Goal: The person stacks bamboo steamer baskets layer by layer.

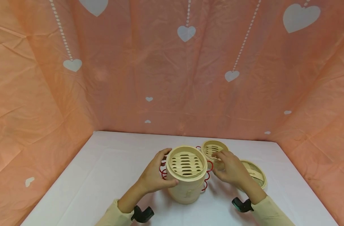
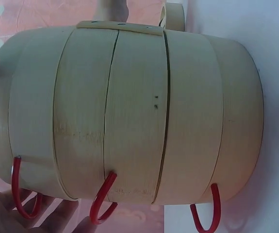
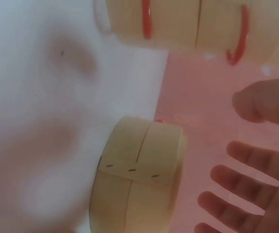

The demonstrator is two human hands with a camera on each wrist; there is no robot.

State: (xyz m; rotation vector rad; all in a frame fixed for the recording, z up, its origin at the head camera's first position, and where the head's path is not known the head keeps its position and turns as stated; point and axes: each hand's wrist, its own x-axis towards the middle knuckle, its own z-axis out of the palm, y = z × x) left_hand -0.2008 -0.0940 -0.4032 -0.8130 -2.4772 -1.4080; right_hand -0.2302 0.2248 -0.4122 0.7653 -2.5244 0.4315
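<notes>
Head: steamer stack (image 1: 186, 183) stands mid-width on worktop (image 1: 104, 175), well in from far edge; your left hand (image 1: 155, 174) curls round upper tier, your right hand (image 1: 229, 168) hovers by low basket (image 1: 210, 148).

Left wrist: bamboo-like walls look light, stiff; grip these, not red loops (image 2: 100, 199); tiers may slip at seams.

Right wrist: your fingers (image 3: 236, 181) spread, holding nothing.

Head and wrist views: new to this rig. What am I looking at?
No robot here, just a person's two bare hands. The wide picture comes from a head-worn camera looking forward and down; the two close-ups come from one camera on each wrist. On the white table are a bamboo steamer stack with red side handles, another bamboo steamer behind it, and a round bamboo lid at right. The left hand grips the stack; the right hand is open, holding nothing.
</notes>
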